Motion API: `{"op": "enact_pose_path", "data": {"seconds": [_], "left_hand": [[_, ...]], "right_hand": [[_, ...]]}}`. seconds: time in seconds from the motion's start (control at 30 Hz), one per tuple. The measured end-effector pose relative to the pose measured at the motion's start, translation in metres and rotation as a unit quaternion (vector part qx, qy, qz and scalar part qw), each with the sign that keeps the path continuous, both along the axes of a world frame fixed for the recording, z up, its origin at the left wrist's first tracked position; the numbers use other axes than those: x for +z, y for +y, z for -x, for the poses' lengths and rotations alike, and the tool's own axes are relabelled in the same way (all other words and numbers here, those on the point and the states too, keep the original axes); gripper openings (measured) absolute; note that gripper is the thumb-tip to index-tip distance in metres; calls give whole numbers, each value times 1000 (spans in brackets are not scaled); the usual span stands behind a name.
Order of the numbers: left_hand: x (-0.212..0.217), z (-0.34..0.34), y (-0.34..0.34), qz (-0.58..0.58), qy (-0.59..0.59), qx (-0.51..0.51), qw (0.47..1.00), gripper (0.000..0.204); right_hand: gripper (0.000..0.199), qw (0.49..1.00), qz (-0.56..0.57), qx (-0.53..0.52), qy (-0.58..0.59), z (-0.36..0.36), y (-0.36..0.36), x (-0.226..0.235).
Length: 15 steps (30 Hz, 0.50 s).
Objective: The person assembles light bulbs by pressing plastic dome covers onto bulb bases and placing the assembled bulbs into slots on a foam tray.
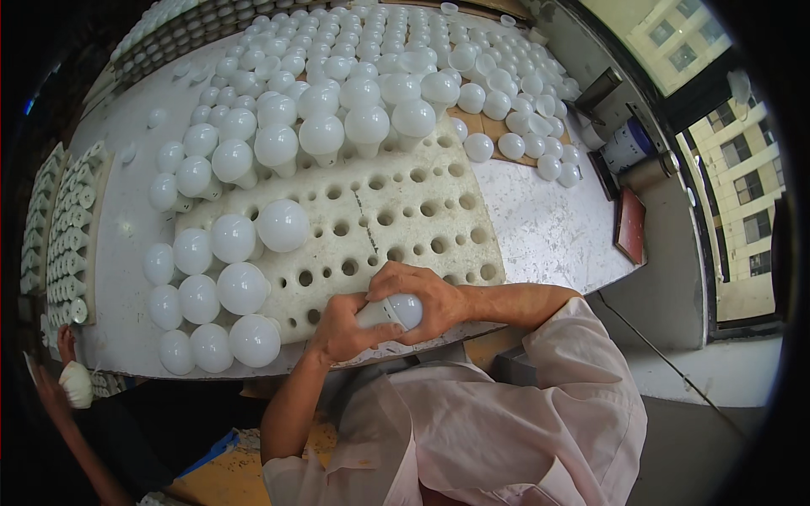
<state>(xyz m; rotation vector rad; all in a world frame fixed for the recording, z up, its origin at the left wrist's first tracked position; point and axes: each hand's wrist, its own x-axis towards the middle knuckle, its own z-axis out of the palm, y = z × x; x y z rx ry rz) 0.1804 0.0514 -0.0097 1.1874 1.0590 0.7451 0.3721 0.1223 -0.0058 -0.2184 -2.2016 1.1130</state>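
Both my hands hold one LED bulb just above the near edge of the table. My left hand is closed round its white base, while my right hand wraps over the frosted dome. The bulb lies tilted sideways, dome to the right. Under and beyond my hands is a pale foam tray with rows of round holes. Finished-looking bulbs stand in its left part, and more bulbs fill the rows at its far side.
Many loose white dome covers cover the far table, some on brown cardboard. Racks of bulb bases stand at the left. A co-worker's hand is at the lower left. A blue-and-white tub and a red box sit near the window.
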Motion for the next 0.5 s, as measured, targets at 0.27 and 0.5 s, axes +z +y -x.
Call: {"op": "enact_pose_path", "data": {"seconds": [0.27,0.5], "left_hand": [[3,-2,4,20,-47,4,999,40],[1,-2,5,27,-66,5,997,41]], "right_hand": [[50,1000,1,-27,11,3,-1,-5],[50,999,9,-48,13,3,-3,-4]]}}
